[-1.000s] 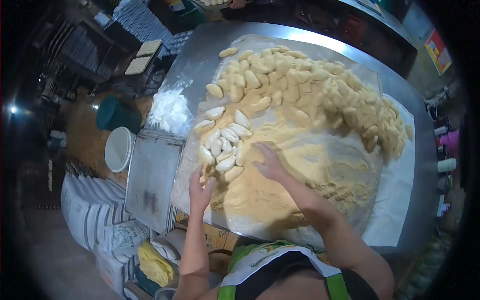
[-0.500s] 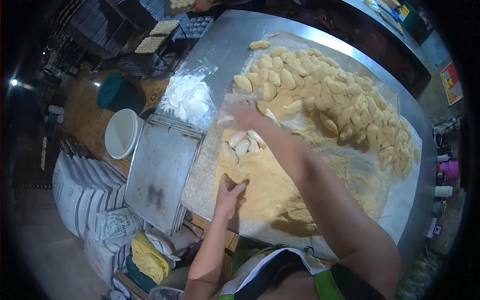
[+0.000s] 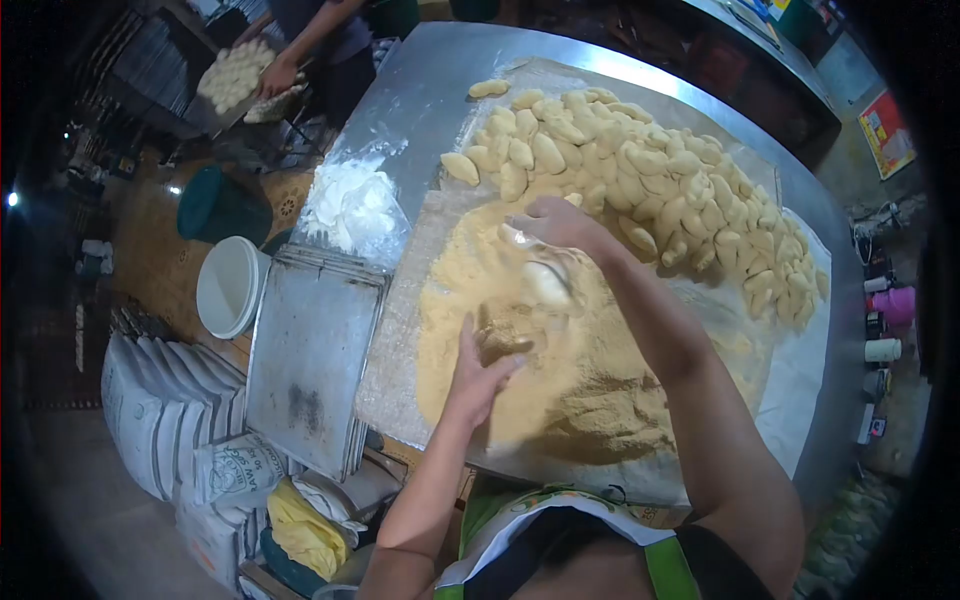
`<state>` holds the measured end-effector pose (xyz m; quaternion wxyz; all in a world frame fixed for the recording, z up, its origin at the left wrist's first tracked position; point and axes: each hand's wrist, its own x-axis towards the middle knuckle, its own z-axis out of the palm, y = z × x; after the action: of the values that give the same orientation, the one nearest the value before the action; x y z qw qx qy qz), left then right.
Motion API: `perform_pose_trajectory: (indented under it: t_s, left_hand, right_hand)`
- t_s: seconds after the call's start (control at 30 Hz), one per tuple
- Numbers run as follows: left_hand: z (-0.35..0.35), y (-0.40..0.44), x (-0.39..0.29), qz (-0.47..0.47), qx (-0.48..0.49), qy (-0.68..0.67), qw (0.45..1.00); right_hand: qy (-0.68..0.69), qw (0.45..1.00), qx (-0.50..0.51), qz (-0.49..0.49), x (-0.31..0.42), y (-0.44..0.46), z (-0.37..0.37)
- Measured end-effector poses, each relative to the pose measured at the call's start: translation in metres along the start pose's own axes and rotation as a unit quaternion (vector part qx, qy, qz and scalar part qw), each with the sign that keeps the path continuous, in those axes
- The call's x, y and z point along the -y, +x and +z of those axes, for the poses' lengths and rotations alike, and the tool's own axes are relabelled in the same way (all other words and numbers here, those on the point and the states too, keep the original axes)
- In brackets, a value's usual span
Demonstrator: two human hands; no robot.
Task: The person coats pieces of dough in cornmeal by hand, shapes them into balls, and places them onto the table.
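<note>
My left hand (image 3: 482, 375) is low over the yellow crumbs (image 3: 450, 330), thumb and fingers spread, with nothing gripped. Just beyond its fingertips, a pale dough piece (image 3: 548, 284) and crumbs beside it are smeared by motion. My right hand (image 3: 560, 222) reaches in from the right, fingers bent and pointing left. A whitish dough piece (image 3: 520, 238) shows under those fingertips; whether it is gripped I cannot tell. Behind my right hand lies a large heap of crumb-coated dough pieces (image 3: 690, 190) on the sheet-covered table.
White flour (image 3: 350, 205) is piled at the table's left edge. Stacked metal trays (image 3: 310, 360), a white bucket (image 3: 228, 290) and filled sacks (image 3: 150, 410) stand to the left. Farther back, another person's hand (image 3: 280, 76) holds a tray of dough balls (image 3: 235, 78).
My right hand has moved right and slightly up; my left hand has moved right. The pale dough pieces clustered at left have left that spot. The other person has come into view with a tray.
</note>
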<state>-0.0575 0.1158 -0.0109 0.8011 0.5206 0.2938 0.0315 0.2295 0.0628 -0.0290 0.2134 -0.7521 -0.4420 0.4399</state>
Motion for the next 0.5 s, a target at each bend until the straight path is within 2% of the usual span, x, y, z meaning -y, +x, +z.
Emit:
perform_pose_trajectory:
  t_s: [0.07,0.1,0.17,0.2,0.23,0.3,0.33,0.37,0.4,0.47,0.5]
  left_hand:
    - [0.005,0.006,-0.011,-0.219,-0.078,-0.002,0.973]
    - [0.013,0.012,-0.006,-0.220,-0.073,0.002,0.973]
    - [0.030,0.033,0.020,-0.138,-0.086,-0.053,0.985]
    - [0.037,0.040,0.030,-0.096,-0.092,-0.083,0.988]
    - [0.044,0.040,0.029,-0.101,-0.085,-0.078,0.988]
    - [0.055,0.042,0.018,-0.065,0.010,-0.071,0.995]
    - [0.064,0.041,0.012,-0.046,0.058,-0.067,0.995]
    - [0.074,0.037,0.007,-0.047,0.067,-0.061,0.995]
    - [0.089,0.023,-0.005,-0.022,0.053,0.001,0.998]
    - [0.111,-0.005,-0.017,0.028,0.015,0.119,0.992]
    - [0.112,0.002,-0.002,0.031,0.020,0.122,0.992]
  right_hand:
    - [-0.062,0.966,-0.234,0.088,-0.009,-0.010,0.015]
    - [-0.059,0.965,-0.238,0.092,-0.013,-0.010,0.028]
    - [-0.257,0.956,-0.132,0.051,-0.013,-0.009,0.056]
    - [-0.254,0.956,-0.136,0.058,-0.016,-0.015,0.056]
    - [-0.191,0.976,-0.089,0.060,-0.016,-0.024,0.053]
    - [-0.061,0.996,-0.001,0.061,-0.024,-0.046,0.043]
    - [-0.056,0.996,-0.009,0.067,-0.033,-0.062,0.036]
    - [0.073,0.993,-0.059,0.066,-0.048,-0.085,0.025]
    - [0.200,0.972,-0.106,0.062,-0.066,-0.111,0.020]
    - [0.439,0.878,-0.185,0.046,-0.101,-0.160,0.022]
    - [0.440,0.876,-0.191,0.044,-0.121,-0.174,0.026]
